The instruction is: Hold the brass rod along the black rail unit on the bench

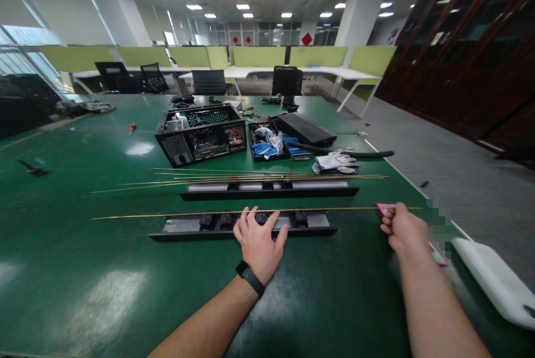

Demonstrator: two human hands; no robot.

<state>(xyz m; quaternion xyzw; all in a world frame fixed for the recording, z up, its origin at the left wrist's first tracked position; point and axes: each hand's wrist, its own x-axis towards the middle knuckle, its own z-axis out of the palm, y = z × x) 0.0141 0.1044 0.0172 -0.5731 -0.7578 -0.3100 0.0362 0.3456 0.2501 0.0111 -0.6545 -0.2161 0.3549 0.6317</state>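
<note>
A long thin brass-coloured rod [137, 216] runs crosswise over the near black rail [179, 230], which carries several small black blocks [301, 218] in its grey channel. My left hand [259, 241], with a dark band on the wrist, rests over the rail's middle. Its fingers are spread, and the fingertips touch or lie very near the rod. Far to the right, my right hand [406, 230] is closed in a pinch on the rod close to its right end. Under that hand lies a flat piece with red edges [383, 209], mostly covered.
Behind lies a second black rail [267, 194] with several more brass rods [137, 183]. Farther back are an open computer case [200, 138], a tray [256, 149] of gloves, a black panel [307, 128] and white gloves [336, 163]. A white object [493, 277] is at the right edge.
</note>
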